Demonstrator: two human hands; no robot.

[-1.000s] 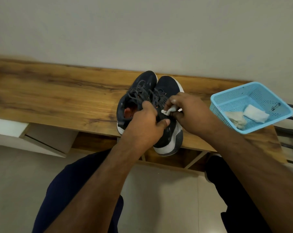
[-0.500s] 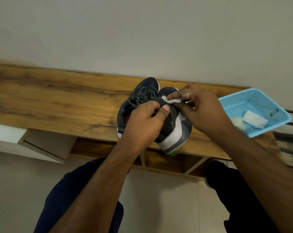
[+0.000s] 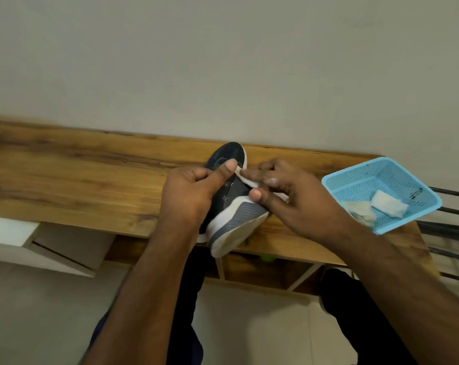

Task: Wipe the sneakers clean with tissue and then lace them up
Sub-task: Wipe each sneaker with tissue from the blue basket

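Two dark navy sneakers with white soles are on the wooden bench. My left hand grips the nearer sneaker, which is tilted on its side with the grey and white sole facing me. My right hand pinches a small white tissue and presses it on that sneaker's dark upper. The other sneaker lies behind, with only its toe showing past my left hand. The laces are hidden.
A light blue plastic basket sits on the bench's right end and holds a clean white tissue and a crumpled used one. A wall runs right behind the bench. Black metal bars stand at the far right.
My left hand has turned the nearer sneaker further onto its side, showing more sole. My right hand with the tissue has moved along its upper. The view has shifted slightly.
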